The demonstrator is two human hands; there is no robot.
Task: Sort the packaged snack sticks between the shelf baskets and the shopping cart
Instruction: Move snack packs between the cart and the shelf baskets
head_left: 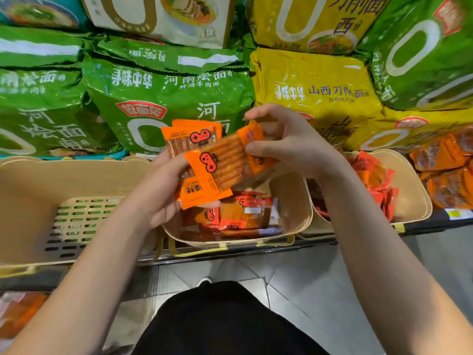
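Observation:
My left hand (163, 190) grips a small stack of orange snack stick packs (194, 142) above the middle beige shelf basket (294, 201). The top pack (227, 162) lies tilted across the stack, and my right hand (289, 144) pinches its right end between thumb and fingers. More orange and red snack packs (238, 216) lie in the bottom of the middle basket. The left beige basket (33, 190) shows its bare slotted floor. The right basket (414, 190) holds red snack packs (378, 180). No shopping cart shows in the head view.
Large green noodle bags (158, 98) and yellow noodle bags (322, 93) are stacked on the shelf behind the baskets. More orange packs (448, 172) sit at the far right. The shelf's dark front rail (230, 252) runs below the baskets, with grey floor tiles (307, 285) underneath.

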